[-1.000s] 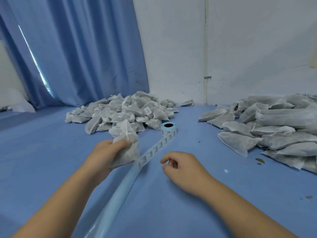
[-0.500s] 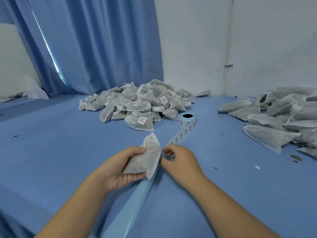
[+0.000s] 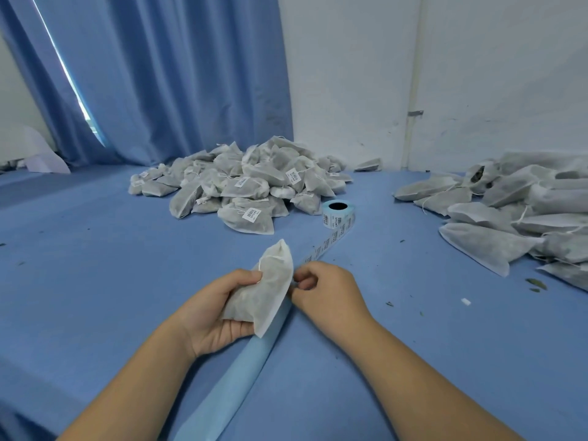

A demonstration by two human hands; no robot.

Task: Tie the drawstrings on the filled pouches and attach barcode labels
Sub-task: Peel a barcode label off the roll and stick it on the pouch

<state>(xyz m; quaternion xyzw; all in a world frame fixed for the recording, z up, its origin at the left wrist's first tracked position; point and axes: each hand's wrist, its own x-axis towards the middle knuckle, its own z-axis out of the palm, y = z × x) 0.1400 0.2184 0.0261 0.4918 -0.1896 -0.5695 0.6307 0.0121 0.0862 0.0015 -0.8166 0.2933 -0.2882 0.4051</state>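
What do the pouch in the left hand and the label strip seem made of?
Pouch: apparently thin white non-woven fabric, matte and slightly fuzzy; dark filling shows through it. Label strip: white paper labels with printed barcodes on light blue backing, likely coated release paper, since the bare stretch has a faint sheen.

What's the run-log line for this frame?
left hand: holds pouch | right hand: fingers curled at label strip, grip unclear | pouch: no label visible
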